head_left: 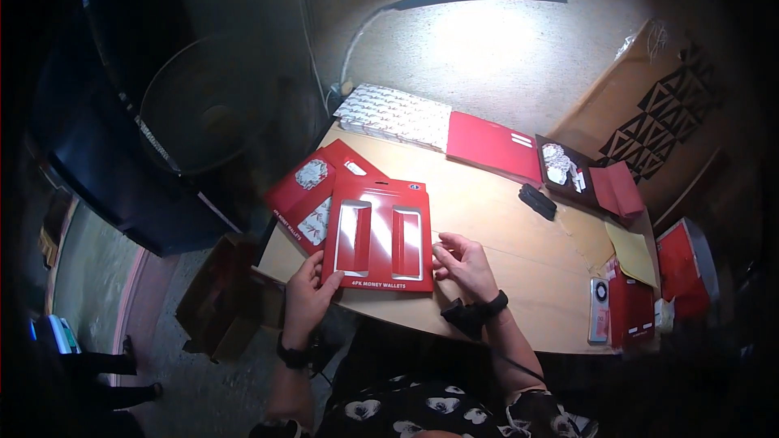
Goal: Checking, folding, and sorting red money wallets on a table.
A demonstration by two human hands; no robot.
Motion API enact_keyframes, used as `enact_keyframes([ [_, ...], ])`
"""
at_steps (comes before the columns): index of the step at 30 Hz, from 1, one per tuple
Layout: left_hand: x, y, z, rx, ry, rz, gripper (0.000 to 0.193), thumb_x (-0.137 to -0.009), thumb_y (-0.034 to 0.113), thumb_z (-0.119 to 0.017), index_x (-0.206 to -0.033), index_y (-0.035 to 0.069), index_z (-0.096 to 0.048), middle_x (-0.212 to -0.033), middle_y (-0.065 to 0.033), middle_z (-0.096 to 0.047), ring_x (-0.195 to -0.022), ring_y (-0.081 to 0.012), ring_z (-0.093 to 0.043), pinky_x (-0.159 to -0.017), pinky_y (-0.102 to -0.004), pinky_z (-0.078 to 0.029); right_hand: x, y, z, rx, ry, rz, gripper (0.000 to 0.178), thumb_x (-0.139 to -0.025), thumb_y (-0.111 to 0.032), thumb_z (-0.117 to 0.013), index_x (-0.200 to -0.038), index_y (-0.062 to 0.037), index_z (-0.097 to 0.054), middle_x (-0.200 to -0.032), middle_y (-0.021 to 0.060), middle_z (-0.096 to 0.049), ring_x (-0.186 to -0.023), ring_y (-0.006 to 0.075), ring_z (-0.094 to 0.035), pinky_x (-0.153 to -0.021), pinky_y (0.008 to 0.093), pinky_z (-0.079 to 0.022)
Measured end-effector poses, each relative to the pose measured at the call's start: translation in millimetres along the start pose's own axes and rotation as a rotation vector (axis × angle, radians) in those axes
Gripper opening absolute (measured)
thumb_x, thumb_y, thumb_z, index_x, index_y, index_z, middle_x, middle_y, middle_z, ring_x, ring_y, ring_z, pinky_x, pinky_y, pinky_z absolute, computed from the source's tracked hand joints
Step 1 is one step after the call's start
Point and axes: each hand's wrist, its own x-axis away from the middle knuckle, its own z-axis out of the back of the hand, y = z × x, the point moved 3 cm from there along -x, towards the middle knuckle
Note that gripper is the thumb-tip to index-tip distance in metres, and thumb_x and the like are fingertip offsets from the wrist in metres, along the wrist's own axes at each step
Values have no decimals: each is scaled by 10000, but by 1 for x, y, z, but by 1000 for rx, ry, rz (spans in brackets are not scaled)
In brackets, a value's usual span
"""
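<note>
A flat red window box (380, 255) with two upright rectangular openings lies tilted slightly toward me at the table's front left. My left hand (305, 296) grips its lower left corner, with the thumb on the front face. At the right edge of the box, the bent fingers of my right hand (466, 266) pinch its side. Beneath and to the left lie other red packs (299, 201), partly covered, one bearing white patterned panels. Both my wrists carry black bands.
Along the table's back stand a stack of white patterned sheets (393, 113), red card sheets (491, 146) and a dark tray (599, 193). A black object (537, 202), yellow paper (630, 255) and a silver handheld device (599, 312) lie rightward. A cardboard box (213, 296) sits on the floor.
</note>
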Motion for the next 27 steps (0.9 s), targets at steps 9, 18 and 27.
enact_keyframes([
  [9, 4, 35, -33, 334, -154, 87, 483, -981, 64, -614, -1410, 43, -393, -1322, -110, -582, -1108, -151, -638, -802, -234, -578, 16, 5, 34, -144, 118, 33, 472, -1007, -207, -644, -1350, 90, -514, -954, 64, -674, -818, 91, -660, -645, 231, -548],
  [18, -3, 70, -22, -643, 26, -389, 310, -967, 101, -643, -1255, -3, -597, -1152, -175, -670, -1054, -272, -678, -850, -374, -546, 38, -41, 31, -232, 138, 164, 225, -1001, -118, -626, -1172, 28, -632, -782, -22, -644, -651, 22, -534, -601, 198, -429],
  [27, -40, 107, -27, -581, -204, -570, 243, -985, 94, -611, -1203, -7, -649, -1172, -174, -685, -1093, -320, -668, -926, -401, -535, 38, -52, 16, -167, 18, 206, 222, -1012, -151, -619, -1146, 26, -637, -823, 14, -667, -703, 62, -607, -647, 239, -509],
])
